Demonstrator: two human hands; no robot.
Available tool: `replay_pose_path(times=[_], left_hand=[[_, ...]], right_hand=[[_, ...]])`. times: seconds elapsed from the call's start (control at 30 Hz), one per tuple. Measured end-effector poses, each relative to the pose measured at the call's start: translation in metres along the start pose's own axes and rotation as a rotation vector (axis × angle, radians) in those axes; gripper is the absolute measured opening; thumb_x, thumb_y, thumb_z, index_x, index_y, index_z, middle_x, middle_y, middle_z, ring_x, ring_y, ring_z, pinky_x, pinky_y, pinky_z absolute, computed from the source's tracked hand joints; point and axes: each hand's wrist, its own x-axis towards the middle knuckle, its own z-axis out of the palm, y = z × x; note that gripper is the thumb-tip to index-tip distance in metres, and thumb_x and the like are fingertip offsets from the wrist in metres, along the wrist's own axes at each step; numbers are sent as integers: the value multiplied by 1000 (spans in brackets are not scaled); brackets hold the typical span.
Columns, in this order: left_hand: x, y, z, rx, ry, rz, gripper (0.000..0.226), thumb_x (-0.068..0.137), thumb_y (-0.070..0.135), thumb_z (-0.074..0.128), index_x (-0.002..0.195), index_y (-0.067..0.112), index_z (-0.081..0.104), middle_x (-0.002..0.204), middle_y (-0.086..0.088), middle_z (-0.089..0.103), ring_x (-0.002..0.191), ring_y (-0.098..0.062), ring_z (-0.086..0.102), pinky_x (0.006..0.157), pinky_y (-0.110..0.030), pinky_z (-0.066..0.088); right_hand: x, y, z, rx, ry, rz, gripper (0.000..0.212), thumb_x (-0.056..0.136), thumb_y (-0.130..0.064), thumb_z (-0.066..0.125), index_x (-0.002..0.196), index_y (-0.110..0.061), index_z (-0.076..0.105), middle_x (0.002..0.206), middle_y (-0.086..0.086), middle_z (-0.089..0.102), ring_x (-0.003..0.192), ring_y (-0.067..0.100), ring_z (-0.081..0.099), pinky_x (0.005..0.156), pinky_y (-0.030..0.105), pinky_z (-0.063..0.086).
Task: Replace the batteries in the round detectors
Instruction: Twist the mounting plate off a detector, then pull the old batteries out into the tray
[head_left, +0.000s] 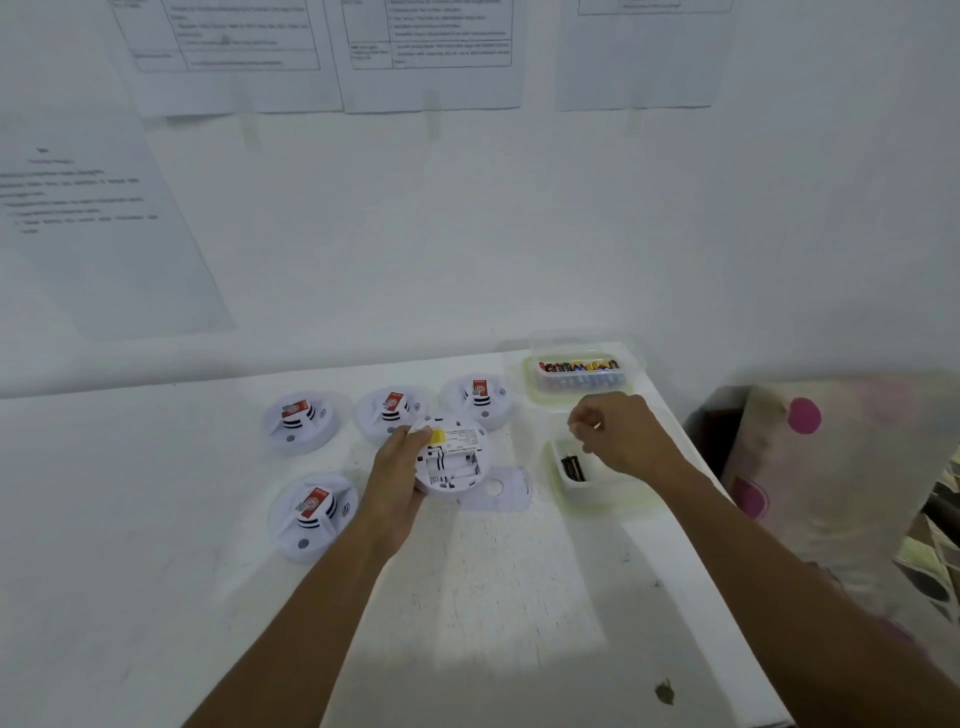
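Five detectors (300, 422) (one flipped (452, 462)), two tubs (531, 384), one loose cover (501, 488).

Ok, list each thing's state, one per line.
held detector: back up, bay open, looks empty
left hand: grips held detector
cover: off, beside it
four other detectors: face up, closed
far box: open, full of batteries
near box: open, few dark cells
right hand: curled above near box, hold unclear

Perhaps a workroom: taped instruction sheets (431, 52).
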Motion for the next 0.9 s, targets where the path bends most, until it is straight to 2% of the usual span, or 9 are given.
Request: replay_pose_path(times=[0.1,0.17,0.3,0.43,0.53,0.6,0.67,0.8,0.9], left_hand=[[-4,9,-5,112,2,53,20,98,17,55,114,17,67,113,-7,73,104,-25,69,89,-45,55],[-7,13,-7,166,29,92,16,98,17,57,108,23,67,110,-4,73,99,-21,69,83,-42,58],[-10,11,-11,291,113,145,12,97,21,59,109,23,56,114,-3,66,98,-23,69,78,-44,61],[-15,-1,-21,558,137,209,24,98,17,54,121,21,56,122,-4,65,103,-18,65,85,-37,58],[-18,-7,-25,819,162,289,37,100,14,51,137,16,52,133,-5,59,117,-20,58,89,-21,45],[-19,-12,-26,935,177,333,42,100,14,50,141,11,48,137,-8,55,124,-21,52,91,-16,35],[-19,-16,-27,1020,156,340,46,101,17,49,145,8,40,142,-10,50,129,-21,46,97,-19,33],[-17,-20,-29,1225,121,338,55,104,28,41,152,7,25,152,-9,40,138,-23,37,110,-30,31],[-17,-15,-37,1327,129,460,55,102,36,43,149,10,33,149,-7,44,137,-22,39,108,-33,36]], right_hand=[[-17,-39,8,268,17,-106,7,90,-13,65,85,-16,69,78,-6,70,62,7,67,55,13,47],[-27,-61,26,364,-10,-128,2,87,-15,69,89,-16,70,79,-7,70,61,7,65,55,18,50],[-34,-77,69,567,-114,32,21,88,-16,71,108,-15,65,95,5,72,73,22,72,61,31,60],[-36,-73,96,770,-124,177,16,88,-6,69,102,-13,65,91,14,73,70,25,72,65,37,61],[-34,-70,107,720,-75,170,16,87,-7,69,103,-12,70,93,11,74,71,24,73,68,42,62],[-31,-69,112,548,-35,100,20,87,-12,69,107,-14,72,94,7,75,74,20,73,70,41,62],[-30,-68,116,384,6,32,20,88,-18,69,107,-16,74,90,3,75,72,17,70,73,41,61],[-32,-65,121,318,68,5,18,88,-20,68,105,-16,74,90,2,71,73,17,68,71,45,60],[-33,-67,121,300,129,-8,26,89,-23,68,113,-16,68,101,2,67,75,12,65,75,32,57]])
